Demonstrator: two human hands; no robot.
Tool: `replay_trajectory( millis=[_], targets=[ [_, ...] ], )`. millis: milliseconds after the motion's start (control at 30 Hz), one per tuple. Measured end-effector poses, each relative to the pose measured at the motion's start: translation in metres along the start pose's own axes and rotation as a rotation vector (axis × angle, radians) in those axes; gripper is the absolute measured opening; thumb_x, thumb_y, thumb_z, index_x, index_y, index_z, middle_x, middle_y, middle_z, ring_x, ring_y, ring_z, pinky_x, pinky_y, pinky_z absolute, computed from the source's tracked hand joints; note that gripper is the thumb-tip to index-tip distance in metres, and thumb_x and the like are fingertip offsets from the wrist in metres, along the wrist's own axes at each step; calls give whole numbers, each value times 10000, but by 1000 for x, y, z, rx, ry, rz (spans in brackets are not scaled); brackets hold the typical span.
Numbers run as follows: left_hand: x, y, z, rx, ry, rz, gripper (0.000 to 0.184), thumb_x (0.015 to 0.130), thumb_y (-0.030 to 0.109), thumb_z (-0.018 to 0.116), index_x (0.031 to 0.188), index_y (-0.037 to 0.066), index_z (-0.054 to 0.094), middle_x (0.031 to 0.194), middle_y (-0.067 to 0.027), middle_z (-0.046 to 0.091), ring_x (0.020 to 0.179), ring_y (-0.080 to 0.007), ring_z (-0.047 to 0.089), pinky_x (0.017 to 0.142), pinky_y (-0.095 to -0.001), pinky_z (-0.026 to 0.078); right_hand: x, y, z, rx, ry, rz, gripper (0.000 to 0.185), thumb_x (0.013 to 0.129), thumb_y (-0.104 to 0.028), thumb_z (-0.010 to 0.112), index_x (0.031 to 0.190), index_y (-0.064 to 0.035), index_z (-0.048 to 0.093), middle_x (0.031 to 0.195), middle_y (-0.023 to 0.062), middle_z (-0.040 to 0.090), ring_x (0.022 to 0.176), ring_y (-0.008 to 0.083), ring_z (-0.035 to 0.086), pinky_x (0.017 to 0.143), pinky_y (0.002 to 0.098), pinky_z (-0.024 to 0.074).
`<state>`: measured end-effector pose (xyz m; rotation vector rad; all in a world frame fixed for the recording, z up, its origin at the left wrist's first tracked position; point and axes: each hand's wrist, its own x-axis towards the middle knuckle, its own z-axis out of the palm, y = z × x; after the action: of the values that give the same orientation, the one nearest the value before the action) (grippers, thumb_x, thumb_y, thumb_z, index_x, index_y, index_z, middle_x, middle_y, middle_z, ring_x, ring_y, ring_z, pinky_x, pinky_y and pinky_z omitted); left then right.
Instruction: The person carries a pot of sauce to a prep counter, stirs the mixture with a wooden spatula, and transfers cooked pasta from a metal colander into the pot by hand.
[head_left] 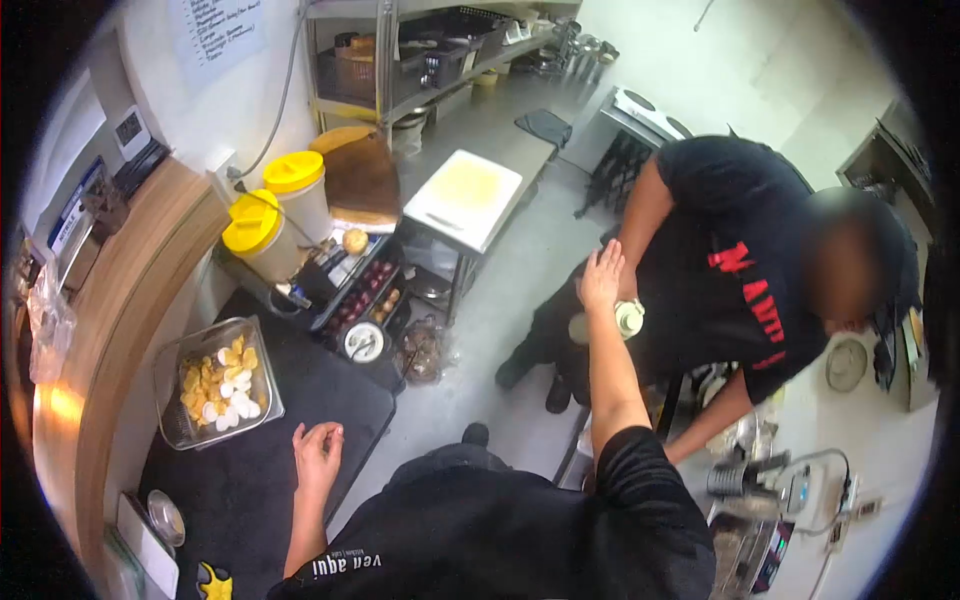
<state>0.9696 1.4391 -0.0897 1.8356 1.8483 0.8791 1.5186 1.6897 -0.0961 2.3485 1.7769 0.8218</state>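
My left hand (pixel 318 452) hovers over the dark counter (pixel 300 390), fingers loosely bent and apart, holding nothing. Up and to its left, a clear plastic container (pixel 262 375) holds yellow-brown and white pieces. My right arm reaches forward, and my right hand (pixel 602 275) is stretched out, fingers extended, against or just in front of the co-worker's forearm (pixel 645 215). Beside that hand is a pale green-topped bottle (pixel 629 318), which seems to be held by the co-worker; the grip on it is partly hidden.
A co-worker in black (pixel 730 260) leans in at the right. Ahead stand a white cutting board (pixel 465 200), two yellow-lidded containers (pixel 295 172) and a metal shelf (pixel 385 70). Electrical appliances (pixel 745 550) are at the lower right. A yellow object (pixel 214 582) lies at the lower left.
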Motion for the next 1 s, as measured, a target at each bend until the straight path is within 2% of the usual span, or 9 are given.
replay_trajectory(
  millis=[100, 367, 433, 467, 533, 600, 667, 767, 1000],
  targets=[
    [36, 37, 36, 18, -41, -43, 121, 874, 181, 616, 866, 67, 656, 771, -48, 665, 664, -188, 635, 1025, -491, 309, 47, 11, 26, 218, -54, 24, 735, 754, -370, 699, 1372, -73, 435, 1508, 307, 80, 1419, 413, 65, 1146, 489, 118],
    [109, 104, 80, 12, 69, -56, 94, 860, 165, 634, 857, 74, 657, 780, -51, 672, 673, -193, 646, 1028, -504, 304, 192, 28, 134, 341, -245, 43, 572, 813, -284, 599, 1328, -59, 492, 1508, 315, 57, 1419, 432, 17, 1125, 555, 110],
    [121, 110, 81, 105, 34, -109, 106, 877, 157, 604, 869, 61, 647, 738, -44, 664, 702, -192, 658, 1027, -495, 313, 227, 29, 121, 289, -530, 153, 618, 777, -303, 674, 1301, -29, 496, 1476, 293, 233, 1389, 395, 224, 1091, 554, 235],
    [130, 113, 87, 107, 45, -117, 106, 877, 157, 604, 869, 61, 647, 738, -44, 664, 702, -192, 658, 1027, -495, 313, 255, 31, 121, 293, -524, 141, 618, 777, -303, 674, 1301, -29, 496, 1476, 293, 233, 1389, 395, 224, 1091, 554, 235],
    [150, 112, 89, 120, 86, -94, 108, 878, 157, 602, 869, 60, 648, 725, -44, 660, 696, -195, 656, 1026, -499, 313, 326, 25, 118, 499, -859, 95, 519, 791, -318, 658, 1199, -11, 562, 1331, 237, 490, 1239, 336, 485, 1005, 531, 368],
    [177, 96, 106, 95, 124, -80, 80, 849, 147, 635, 848, 71, 662, 760, -54, 668, 662, -198, 640, 995, -506, 342, 388, 6, 95, 531, -380, 104, 451, 795, -357, 660, 1077, -8, 619, 1091, 205, 648, 1031, 327, 625, 890, 491, 460],
    [210, 102, 119, 94, 202, 6, 93, 848, 160, 642, 847, 70, 661, 739, -63, 664, 622, -201, 633, 988, -504, 349, 417, -16, 3, 690, 17, -71, 378, 840, -338, 622, 1016, -4, 642, 1023, 214, 657, 1008, 356, 618, 842, 418, 493],
    [248, 131, 131, 27, 213, -60, 85, 849, 158, 640, 854, 76, 664, 743, -70, 667, 630, -205, 637, 983, -502, 354, 498, -66, -48, 1056, 154, -401, 345, 865, -264, 601, 1098, -11, 633, 1038, 219, 648, 1007, 362, 613, 859, 398, 481],
    [245, 176, 185, 56, 102, -193, 98, 853, 171, 639, 868, 79, 669, 801, -53, 684, 669, -186, 650, 998, -504, 323, 588, -198, -109, 958, 369, -513, 383, 876, -375, 575, 1025, -30, 649, 957, 220, 656, 991, 409, 589, 843, 465, 493]
  ],
)
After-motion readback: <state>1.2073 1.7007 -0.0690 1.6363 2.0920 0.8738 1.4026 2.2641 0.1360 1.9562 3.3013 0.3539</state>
